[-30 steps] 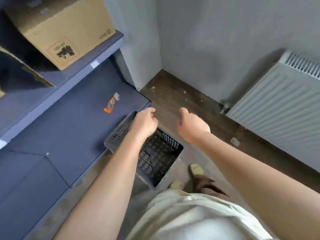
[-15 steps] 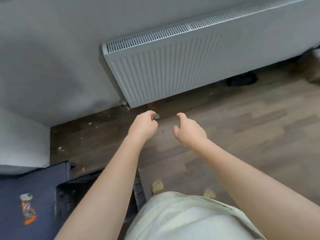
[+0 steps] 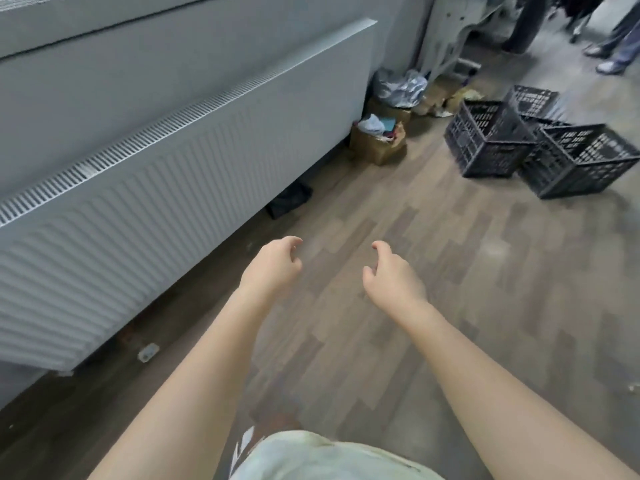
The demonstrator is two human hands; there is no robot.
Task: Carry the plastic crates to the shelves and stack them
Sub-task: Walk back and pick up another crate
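Three black plastic crates (image 3: 540,143) clustered on floor (image 3: 415,289) far right, well apart from hands. Left hand (image 3: 273,268) and right hand (image 3: 391,278) empty, fingers loosely curled. Best: approach squarely, grip opposite rims.

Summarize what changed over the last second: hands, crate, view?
The left hand let go of the crate it held at the shelf a second ago. The view swung right, away from the shelf, past the radiator, and now takes in three black crates on the floor ahead. That first crate and the shelf are out of view. Unchanged: both hands, including the right hand, are empty, fingers loosely curled, held out in front.
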